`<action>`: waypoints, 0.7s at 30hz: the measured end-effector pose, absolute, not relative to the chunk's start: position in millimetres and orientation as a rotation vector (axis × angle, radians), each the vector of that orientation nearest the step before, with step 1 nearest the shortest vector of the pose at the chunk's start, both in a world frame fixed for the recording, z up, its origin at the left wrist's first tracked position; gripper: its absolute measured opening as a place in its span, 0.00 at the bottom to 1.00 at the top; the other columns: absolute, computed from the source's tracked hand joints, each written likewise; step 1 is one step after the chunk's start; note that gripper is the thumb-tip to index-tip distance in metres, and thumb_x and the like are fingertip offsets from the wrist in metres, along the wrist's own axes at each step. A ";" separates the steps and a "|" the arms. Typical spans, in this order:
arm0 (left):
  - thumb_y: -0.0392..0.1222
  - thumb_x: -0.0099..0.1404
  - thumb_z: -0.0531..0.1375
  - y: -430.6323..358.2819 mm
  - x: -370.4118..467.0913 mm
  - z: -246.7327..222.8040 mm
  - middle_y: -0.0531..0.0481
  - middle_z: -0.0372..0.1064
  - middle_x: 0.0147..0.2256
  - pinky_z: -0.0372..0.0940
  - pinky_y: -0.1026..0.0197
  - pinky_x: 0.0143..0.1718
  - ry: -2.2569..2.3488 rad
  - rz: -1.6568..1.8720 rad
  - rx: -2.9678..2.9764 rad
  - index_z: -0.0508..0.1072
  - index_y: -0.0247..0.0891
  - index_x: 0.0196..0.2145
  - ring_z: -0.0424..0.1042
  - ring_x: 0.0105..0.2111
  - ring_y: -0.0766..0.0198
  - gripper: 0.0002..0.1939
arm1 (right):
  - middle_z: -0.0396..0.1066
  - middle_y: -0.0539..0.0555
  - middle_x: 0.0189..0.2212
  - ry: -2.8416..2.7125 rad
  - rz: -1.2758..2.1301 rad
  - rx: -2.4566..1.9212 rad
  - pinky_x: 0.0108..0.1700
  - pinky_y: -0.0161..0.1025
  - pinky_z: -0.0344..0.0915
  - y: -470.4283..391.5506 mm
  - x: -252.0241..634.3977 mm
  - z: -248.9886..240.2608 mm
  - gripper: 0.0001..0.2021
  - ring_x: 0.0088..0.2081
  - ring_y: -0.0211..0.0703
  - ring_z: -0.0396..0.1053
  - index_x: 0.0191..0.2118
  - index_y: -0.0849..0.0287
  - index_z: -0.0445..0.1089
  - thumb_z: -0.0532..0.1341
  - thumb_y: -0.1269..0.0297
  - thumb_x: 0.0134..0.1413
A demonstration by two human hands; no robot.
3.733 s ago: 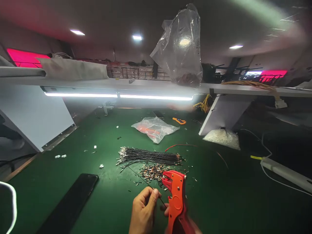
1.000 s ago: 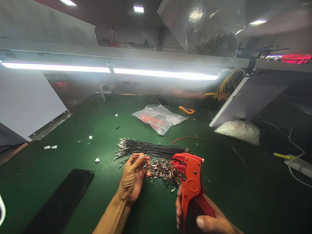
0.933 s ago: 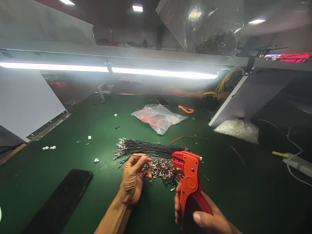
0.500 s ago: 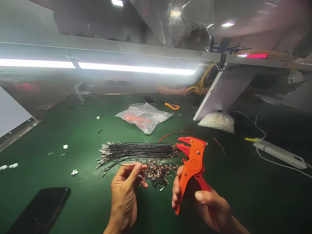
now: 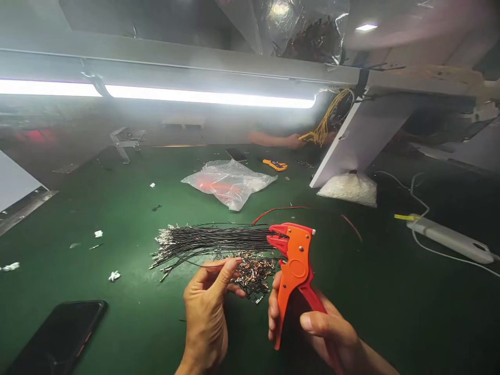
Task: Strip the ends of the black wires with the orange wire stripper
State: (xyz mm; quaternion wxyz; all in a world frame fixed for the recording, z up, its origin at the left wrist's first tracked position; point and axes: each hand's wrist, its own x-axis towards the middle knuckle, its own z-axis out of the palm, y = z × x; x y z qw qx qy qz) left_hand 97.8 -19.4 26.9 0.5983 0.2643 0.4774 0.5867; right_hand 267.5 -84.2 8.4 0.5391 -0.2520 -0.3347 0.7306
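Wire stripper (image 5: 299, 268), orange and red, plastic-looking, pistol-shaped with small shiny rivets, sits just right of center on my feed, in the right hand (image 5: 338, 328). Fingers wrap the orange grip, thumb by the red lever; jaws stand parted, tips pointing left. Left hand (image 5: 205, 307) is apart from the right, thumb and fingertips pinching a thin black wire (image 5: 255, 259). I can't tell whether the wire's end reaches the tool.

Nearest left, I have a flat phone (image 5: 58, 333), glossy black slab, rounded corners. Behind the left fingertips, partly hidden by them: a loose heap of clippings (image 5: 255, 273), black and coppery bits. Past that, a bundle of black wires (image 5: 219, 238), laid side by side, silvery terminals at the left ends; the stripper's head blocks my view of part of the right end. Crumpled white bits (image 5: 114, 276) dot the smooth green tabletop (image 5: 128, 224).

Further back: curved red wire (image 5: 281, 208), pale power strip (image 5: 449, 239) at right, knotted clear bag of white pieces (image 5: 349, 190) against a slanted white panel (image 5: 351, 130), wrinkled clear bag (image 5: 234, 182) with something red inside, small yellow-orange hand tool (image 5: 275, 165). Far side, another person's hand (image 5: 294, 141) by yellow wires (image 5: 326, 122), under a bright tube light (image 5: 211, 97).
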 end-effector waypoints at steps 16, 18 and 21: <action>0.48 0.44 0.75 -19.8 98.4 25.2 0.47 0.77 0.30 0.68 0.65 0.18 1.062 1.358 0.702 0.81 0.36 0.25 0.70 0.25 0.64 0.14 | 0.73 0.57 0.39 -0.816 1.710 -0.706 0.42 0.51 0.68 -81.1 269.3 -0.9 0.20 0.40 0.53 0.72 0.51 0.57 0.67 0.65 0.61 0.52; 0.47 0.44 0.75 -20.2 99.1 25.8 0.46 0.77 0.28 0.68 0.65 0.17 1.046 1.348 0.724 0.81 0.37 0.24 0.70 0.26 0.62 0.13 | 0.72 0.56 0.39 -0.874 1.669 -0.748 0.42 0.51 0.68 -79.7 269.7 -1.5 0.18 0.39 0.52 0.72 0.50 0.56 0.66 0.65 0.60 0.54; 0.47 0.44 0.75 -21.8 100.4 27.0 0.45 0.77 0.28 0.68 0.64 0.17 1.019 1.313 0.723 0.80 0.37 0.23 0.71 0.28 0.59 0.13 | 0.72 0.56 0.39 -0.988 1.565 -0.852 0.42 0.50 0.66 -78.3 271.1 -3.2 0.17 0.39 0.51 0.70 0.50 0.55 0.66 0.63 0.58 0.56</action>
